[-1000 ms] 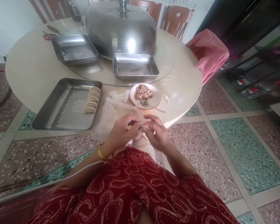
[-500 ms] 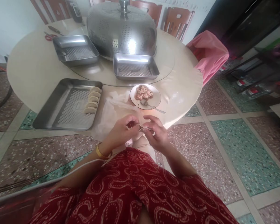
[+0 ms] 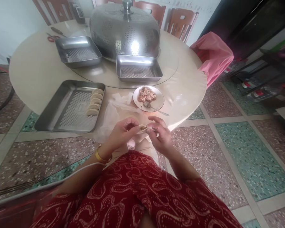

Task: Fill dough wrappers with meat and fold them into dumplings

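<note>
Your left hand [image 3: 120, 134] and right hand [image 3: 159, 135] meet just off the near edge of the table [image 3: 33, 72], over your lap. Both pinch one dumpling [image 3: 142, 128] between them: left fingertips closed on its left end, right thumb and forefinger closed on its right end. The folded edge looks thin and pale; whether it is sealed all along I cannot tell.

To do this well, I judge you should press the seam flat between thumb and forefinger and work along it in short steps, keeping the filling back from the edge so that it grips. Hold the belly loosely so it does not burst.

On the table, the plate [image 3: 158, 100] of filling [image 3: 146, 94] with a spoon [image 3: 154, 107] lies just beyond your hands. A sheet of thin plastic [image 3: 116, 109] lies left of it. Farther left a large tray [image 3: 61, 110] holds a row of finished dumplings [image 3: 94, 102] along its right side. Beyond, two smaller trays [image 3: 139, 68] sit on a glass turntable, and a perforated steel dome [image 3: 124, 30] stands at the far side. Scissors [image 3: 51, 38] lie far left.

A pink cloth [image 3: 213, 53] hangs over a chair at right. The floor is speckled tile in pink and green squares; wooden chairs stand beyond the table.
</note>
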`<action>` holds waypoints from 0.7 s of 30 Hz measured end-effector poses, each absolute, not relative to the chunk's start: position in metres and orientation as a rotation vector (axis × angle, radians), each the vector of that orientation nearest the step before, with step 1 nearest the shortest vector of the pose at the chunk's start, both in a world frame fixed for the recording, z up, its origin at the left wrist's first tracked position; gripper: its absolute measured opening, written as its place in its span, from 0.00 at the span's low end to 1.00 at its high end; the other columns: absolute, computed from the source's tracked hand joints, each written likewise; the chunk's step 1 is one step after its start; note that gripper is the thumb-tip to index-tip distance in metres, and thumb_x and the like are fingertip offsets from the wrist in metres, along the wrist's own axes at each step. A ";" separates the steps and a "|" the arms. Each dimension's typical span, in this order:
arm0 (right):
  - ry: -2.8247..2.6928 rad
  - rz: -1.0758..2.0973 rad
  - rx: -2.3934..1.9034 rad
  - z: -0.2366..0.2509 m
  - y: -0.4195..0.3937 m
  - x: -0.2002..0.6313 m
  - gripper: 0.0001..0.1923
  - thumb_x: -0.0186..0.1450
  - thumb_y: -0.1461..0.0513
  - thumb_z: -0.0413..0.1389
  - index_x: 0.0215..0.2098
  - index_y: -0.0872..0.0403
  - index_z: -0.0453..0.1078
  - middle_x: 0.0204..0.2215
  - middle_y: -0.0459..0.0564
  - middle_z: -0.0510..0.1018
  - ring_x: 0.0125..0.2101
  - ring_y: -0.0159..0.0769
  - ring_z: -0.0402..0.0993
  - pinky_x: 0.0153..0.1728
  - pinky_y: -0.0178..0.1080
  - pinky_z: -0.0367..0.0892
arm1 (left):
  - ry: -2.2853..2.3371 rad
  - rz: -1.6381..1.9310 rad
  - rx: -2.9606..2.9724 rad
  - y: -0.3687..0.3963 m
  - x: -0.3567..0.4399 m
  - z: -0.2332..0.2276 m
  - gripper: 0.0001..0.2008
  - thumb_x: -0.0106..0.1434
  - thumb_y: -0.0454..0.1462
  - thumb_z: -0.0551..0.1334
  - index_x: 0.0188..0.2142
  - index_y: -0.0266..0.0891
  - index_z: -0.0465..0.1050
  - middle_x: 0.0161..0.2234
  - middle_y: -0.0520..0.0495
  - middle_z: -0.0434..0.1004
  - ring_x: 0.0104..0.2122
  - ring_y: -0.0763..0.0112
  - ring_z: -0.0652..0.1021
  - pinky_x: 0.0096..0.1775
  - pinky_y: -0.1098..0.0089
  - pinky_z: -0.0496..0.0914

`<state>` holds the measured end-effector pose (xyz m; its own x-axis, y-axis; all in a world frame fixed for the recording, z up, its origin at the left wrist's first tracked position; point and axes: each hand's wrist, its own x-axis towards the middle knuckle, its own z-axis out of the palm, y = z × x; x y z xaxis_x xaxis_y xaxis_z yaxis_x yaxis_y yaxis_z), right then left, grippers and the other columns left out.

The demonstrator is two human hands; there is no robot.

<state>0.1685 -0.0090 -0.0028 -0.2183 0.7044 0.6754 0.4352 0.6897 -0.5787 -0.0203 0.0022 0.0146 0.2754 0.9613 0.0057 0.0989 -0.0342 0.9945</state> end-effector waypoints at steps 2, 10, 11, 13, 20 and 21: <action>-1.871 0.334 -0.885 -0.003 -0.009 0.168 0.07 0.69 0.65 0.53 0.44 0.52 0.69 0.49 0.57 0.74 0.48 0.40 0.77 0.36 0.38 0.80 | 1.077 0.964 1.437 0.002 -0.020 0.013 0.10 0.61 0.43 0.63 0.31 0.39 0.70 0.28 0.53 0.70 0.28 0.76 0.69 0.31 0.72 0.65; -1.941 0.377 -0.803 -0.001 -0.009 0.168 0.07 0.69 0.66 0.53 0.44 0.52 0.69 0.50 0.58 0.73 0.50 0.43 0.76 0.41 0.42 0.80 | 1.051 1.005 1.466 -0.001 -0.016 0.019 0.05 0.60 0.38 0.61 0.32 0.39 0.70 0.27 0.53 0.70 0.27 0.75 0.70 0.29 0.73 0.65; -1.944 0.374 -0.799 0.000 -0.009 0.167 0.07 0.69 0.66 0.53 0.44 0.52 0.69 0.50 0.58 0.73 0.50 0.43 0.76 0.40 0.42 0.81 | 1.034 1.014 1.458 -0.002 -0.016 0.020 0.05 0.60 0.39 0.61 0.32 0.39 0.70 0.27 0.53 0.70 0.27 0.75 0.70 0.29 0.73 0.65; -1.945 0.372 -0.804 0.002 -0.009 0.166 0.07 0.69 0.66 0.52 0.44 0.51 0.68 0.50 0.58 0.73 0.51 0.43 0.76 0.40 0.43 0.81 | 0.995 1.031 1.454 -0.003 -0.016 0.020 0.05 0.60 0.39 0.61 0.31 0.39 0.70 0.27 0.52 0.70 0.27 0.75 0.70 0.29 0.73 0.65; -1.923 0.386 -0.783 0.002 -0.008 0.163 0.09 0.68 0.67 0.54 0.46 0.51 0.65 0.49 0.58 0.73 0.51 0.43 0.76 0.37 0.41 0.81 | 0.852 1.067 1.574 -0.004 -0.022 0.016 0.03 0.63 0.37 0.60 0.33 0.40 0.70 0.31 0.51 0.70 0.30 0.74 0.71 0.32 0.72 0.67; -1.925 0.384 -0.780 0.001 -0.008 0.163 0.10 0.68 0.66 0.54 0.47 0.51 0.65 0.49 0.58 0.73 0.51 0.43 0.75 0.37 0.41 0.81 | 0.836 1.071 1.599 -0.003 -0.023 0.016 0.03 0.64 0.37 0.60 0.34 0.40 0.71 0.31 0.51 0.71 0.31 0.74 0.71 0.33 0.71 0.67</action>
<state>0.1627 -0.0076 0.0014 -0.3083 0.6658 0.6795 0.3542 0.7432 -0.5676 -0.0228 -0.0033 0.0161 0.3696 0.8974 0.2409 0.0154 -0.2651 0.9641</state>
